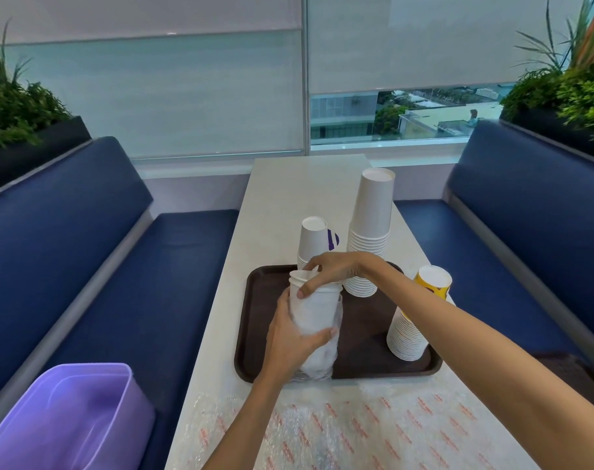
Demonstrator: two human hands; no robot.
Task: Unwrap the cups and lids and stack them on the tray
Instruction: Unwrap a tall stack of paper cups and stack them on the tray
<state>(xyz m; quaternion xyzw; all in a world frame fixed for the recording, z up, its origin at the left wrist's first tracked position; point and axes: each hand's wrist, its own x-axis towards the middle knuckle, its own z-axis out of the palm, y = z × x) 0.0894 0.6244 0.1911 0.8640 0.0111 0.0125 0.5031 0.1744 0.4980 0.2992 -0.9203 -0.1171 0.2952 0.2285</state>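
Holding a wrapped stack of white paper cups [314, 312] upright over the near left part of the brown tray [363, 334], the left grip [294, 340] curls round the stack's middle with the thumb across its front. The right grip [336, 269] reaches in from the right and pinches the stack's top end, thumb on the near side and fingers over the far rim. A clear plastic sleeve [324, 362] is bunched round the stack's lower half; the upper half stands bare. Whether the stack's foot touches the tray I cannot tell. Three upside-down stacks stand on the tray: a tall stack of plain cups [370, 232] at the far edge, a shorter purple-printed stack [314, 239] just left of it, and a yellow-printed stack [409, 334] leaning at the near right corner. The tray lies on a pale table [289, 198], whose near end is covered by red-printed bubble wrap [373, 432]. A purple bin [68, 418] sits near left, beside the table.
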